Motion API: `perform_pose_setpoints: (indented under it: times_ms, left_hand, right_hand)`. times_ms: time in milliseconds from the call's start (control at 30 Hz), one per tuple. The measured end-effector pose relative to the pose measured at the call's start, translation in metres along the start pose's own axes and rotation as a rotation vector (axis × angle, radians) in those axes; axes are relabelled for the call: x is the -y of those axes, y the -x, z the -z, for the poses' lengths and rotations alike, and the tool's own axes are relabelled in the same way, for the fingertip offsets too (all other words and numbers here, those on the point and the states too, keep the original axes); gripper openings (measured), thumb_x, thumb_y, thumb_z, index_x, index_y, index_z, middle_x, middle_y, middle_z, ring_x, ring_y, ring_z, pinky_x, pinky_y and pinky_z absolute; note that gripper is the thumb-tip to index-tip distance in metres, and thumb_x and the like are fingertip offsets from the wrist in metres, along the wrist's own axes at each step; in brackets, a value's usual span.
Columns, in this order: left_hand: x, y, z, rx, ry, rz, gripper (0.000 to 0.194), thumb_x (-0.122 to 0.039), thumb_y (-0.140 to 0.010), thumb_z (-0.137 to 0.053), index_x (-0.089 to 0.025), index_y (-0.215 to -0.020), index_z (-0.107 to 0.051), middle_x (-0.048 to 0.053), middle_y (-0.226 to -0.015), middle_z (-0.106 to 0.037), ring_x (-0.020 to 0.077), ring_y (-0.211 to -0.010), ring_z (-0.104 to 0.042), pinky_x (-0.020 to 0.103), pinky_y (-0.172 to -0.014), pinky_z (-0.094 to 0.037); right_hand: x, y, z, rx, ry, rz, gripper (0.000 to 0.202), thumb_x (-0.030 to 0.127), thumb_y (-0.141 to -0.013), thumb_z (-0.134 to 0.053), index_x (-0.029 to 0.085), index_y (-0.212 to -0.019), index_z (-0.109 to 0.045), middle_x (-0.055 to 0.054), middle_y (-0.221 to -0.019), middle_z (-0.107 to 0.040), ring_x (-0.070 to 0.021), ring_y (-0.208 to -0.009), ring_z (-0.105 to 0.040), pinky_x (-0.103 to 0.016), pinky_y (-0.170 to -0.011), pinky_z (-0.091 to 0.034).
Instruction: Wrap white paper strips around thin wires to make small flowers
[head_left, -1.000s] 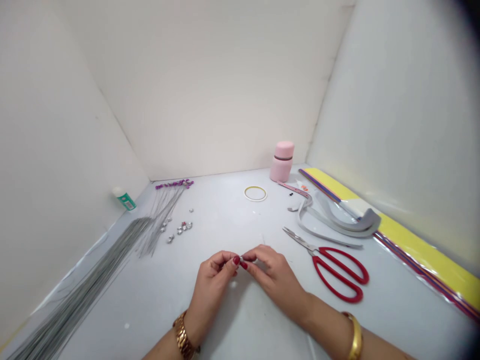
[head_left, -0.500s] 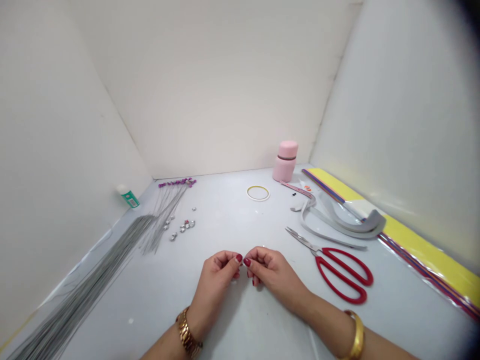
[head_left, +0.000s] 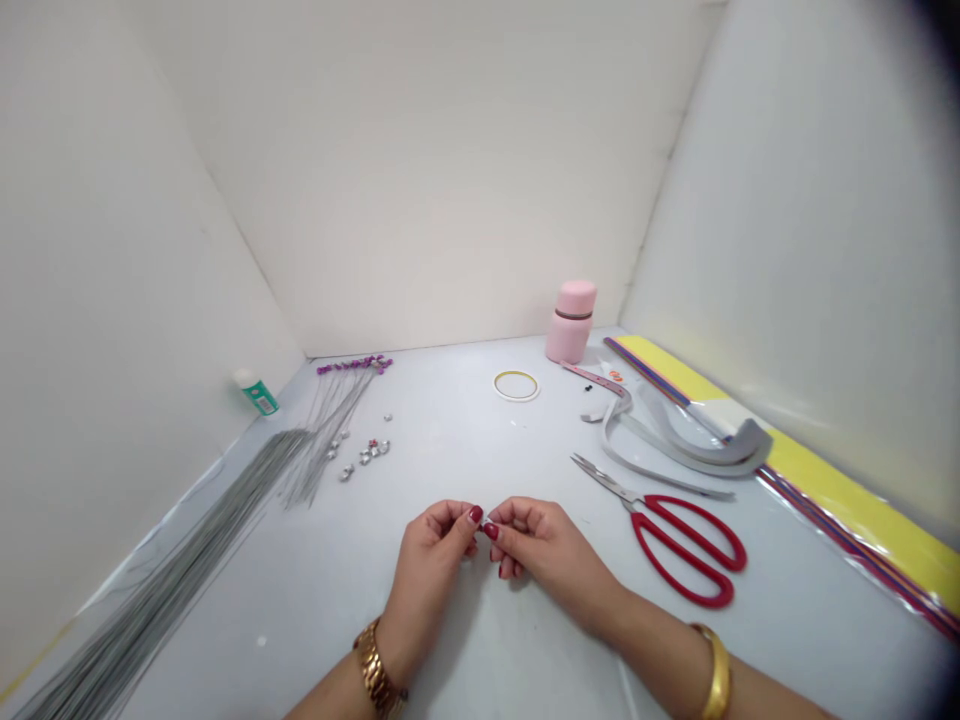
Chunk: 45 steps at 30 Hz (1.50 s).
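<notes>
My left hand [head_left: 437, 553] and my right hand [head_left: 541, 545] meet at the fingertips over the near middle of the table. Both are closed in a pinch, thumb against fingers. A tiny pale bit shows between the two thumbs, too small to name. Right of my right hand lies a pair of red-handled scissors [head_left: 643, 500], blades pointing away to the left. Several small silvery folded pieces [head_left: 373, 452] rest on the table beyond my left hand. Farther left are thin wires [head_left: 319, 455] with purple tips [head_left: 360, 364].
A thick bundle of grey wires [head_left: 202, 540] runs along the left side, near a green-and-white tube [head_left: 259, 394]. At the back are a tape ring [head_left: 516, 399] and a pink bottle [head_left: 570, 335]. Grey strips [head_left: 675, 470] and yellow wrapped sheets [head_left: 825, 485] lie to the right.
My right thumb has slid slightly down and left, closer to the left thumb. The fingertips now meet more tightly. Everything else on the table stays in place.
</notes>
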<state>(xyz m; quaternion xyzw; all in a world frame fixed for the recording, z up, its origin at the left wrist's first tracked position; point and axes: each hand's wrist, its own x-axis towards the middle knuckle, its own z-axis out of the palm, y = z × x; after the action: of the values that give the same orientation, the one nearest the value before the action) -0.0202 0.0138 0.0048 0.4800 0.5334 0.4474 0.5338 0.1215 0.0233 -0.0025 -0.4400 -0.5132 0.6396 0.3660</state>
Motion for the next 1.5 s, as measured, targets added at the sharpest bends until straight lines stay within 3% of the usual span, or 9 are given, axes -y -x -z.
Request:
perform_pose_setpoints:
  times_ms: [267, 533, 733, 833, 933, 1033, 1167, 1500]
  left_hand:
    - [0.004, 0.003, -0.002, -0.034, -0.108, -0.079, 0.020, -0.031, -0.078, -0.052, -0.015, -0.068, -0.057, 0.000, -0.055, -0.057, 0.0135, -0.055, -0.053, 0.023, -0.055, -0.040]
    - [-0.003, 0.004, 0.007, -0.059, -0.451, -0.499, 0.014, -0.019, -0.079, -0.051, -0.019, -0.072, -0.064, 0.004, -0.071, -0.063, 0.0160, -0.068, -0.057, 0.025, -0.065, -0.043]
    - [-0.002, 0.003, 0.011, 0.003, -0.502, -0.608, 0.019, -0.015, -0.077, -0.053, -0.023, -0.084, -0.069, 0.007, -0.084, -0.067, 0.0187, -0.080, -0.059, 0.027, -0.075, -0.044]
    - [0.000, 0.002, 0.009, 0.019, -0.415, -0.522, 0.018, -0.017, -0.078, -0.053, -0.022, -0.084, -0.068, 0.007, -0.087, -0.067, 0.0186, -0.082, -0.059, 0.028, -0.077, -0.044]
    - [0.003, 0.001, 0.006, -0.016, -0.209, -0.309, 0.015, -0.022, -0.077, -0.055, -0.020, -0.087, -0.065, 0.006, -0.087, -0.066, 0.0180, -0.077, -0.060, 0.027, -0.069, -0.047]
    - [0.003, 0.000, 0.003, 0.032, -0.037, -0.165, 0.015, -0.026, -0.076, -0.057, -0.016, -0.086, -0.064, 0.005, -0.077, -0.066, 0.0166, -0.069, -0.059, 0.026, -0.065, -0.047]
    - [-0.001, 0.001, -0.001, 0.132, 0.117, -0.078, 0.014, -0.027, -0.078, -0.054, -0.015, -0.079, -0.061, 0.001, -0.059, -0.061, 0.0142, -0.059, -0.057, 0.026, -0.062, -0.045]
    - [-0.002, 0.003, -0.005, 0.153, 0.314, 0.016, 0.013, -0.025, -0.078, -0.054, -0.013, -0.075, -0.057, 0.001, -0.060, -0.060, 0.0136, -0.055, -0.058, 0.026, -0.059, -0.044]
  right_hand:
    - [0.006, 0.004, -0.005, 0.017, -0.154, -0.063, 0.025, 0.038, -0.070, -0.062, 0.013, -0.069, -0.060, 0.000, -0.056, -0.059, -0.0075, -0.046, -0.050, -0.020, -0.047, -0.035]
    - [0.011, 0.008, -0.005, 0.049, -0.352, -0.077, 0.021, 0.032, -0.070, -0.063, 0.011, -0.073, -0.062, -0.003, -0.061, -0.062, -0.0070, -0.048, -0.050, -0.018, -0.046, -0.031]
    - [0.013, 0.006, -0.004, -0.017, -0.381, -0.125, 0.026, 0.037, -0.063, -0.068, 0.012, -0.069, -0.062, -0.001, -0.059, -0.061, -0.0075, -0.047, -0.050, -0.019, -0.046, -0.032]
    - [0.012, 0.004, -0.003, -0.033, -0.380, -0.100, 0.025, 0.035, -0.063, -0.068, 0.012, -0.070, -0.062, -0.001, -0.059, -0.061, -0.0071, -0.047, -0.050, -0.018, -0.046, -0.032]
    - [0.011, 0.003, -0.003, -0.033, -0.363, -0.061, 0.022, 0.033, -0.066, -0.066, 0.012, -0.073, -0.063, -0.001, -0.060, -0.061, -0.0070, -0.048, -0.050, -0.018, -0.047, -0.033]
    - [0.010, 0.004, -0.004, -0.042, -0.315, -0.028, 0.022, 0.034, -0.068, -0.065, 0.012, -0.071, -0.063, 0.000, -0.059, -0.060, -0.0071, -0.047, -0.050, -0.019, -0.046, -0.033]
    - [0.009, 0.005, -0.005, -0.079, -0.215, -0.044, 0.028, 0.041, -0.068, -0.063, 0.012, -0.067, -0.061, -0.001, -0.057, -0.060, -0.0072, -0.046, -0.049, -0.018, -0.044, -0.033]
    - [0.003, 0.005, -0.002, -0.063, 0.025, 0.058, 0.029, 0.042, -0.075, -0.055, 0.014, -0.070, -0.061, 0.000, -0.057, -0.057, -0.0083, -0.047, -0.046, -0.019, -0.043, -0.033]
